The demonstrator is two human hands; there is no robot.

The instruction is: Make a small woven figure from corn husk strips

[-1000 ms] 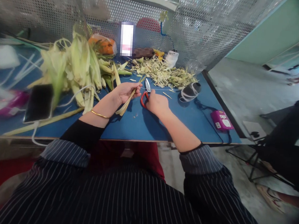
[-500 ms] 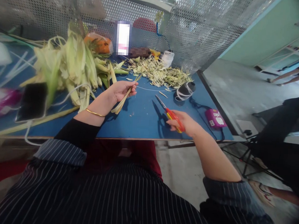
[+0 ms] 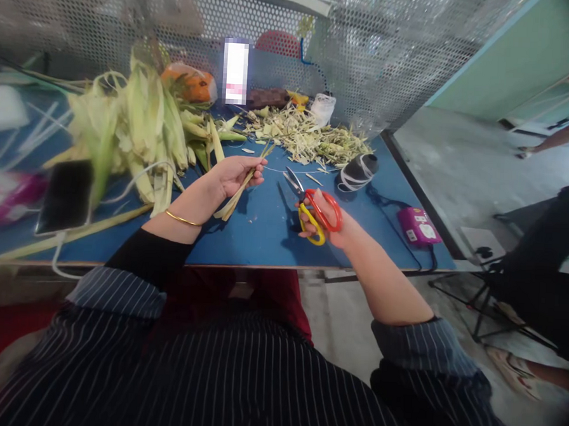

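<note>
My left hand is closed around a small bundle of corn husk strips, whose thin ends stick out past the fingertips. From that bundle a white thread runs right to a dark spool lying on the blue table. In my right hand are scissors with one red and one yellow handle loop. Their blades are parted and point toward the thread, close to it; whether they touch it I cannot tell.
A heap of corn husks covers the left, near a phone with a white cable. Husk scraps lie piled at the back before a perforated metal screen. A purple box sits at the right edge.
My right hand has moved left and turned the scissors. Their blades, closed before, are now apart and nearer the thread. My left hand keeps its hold on the husk strips.
</note>
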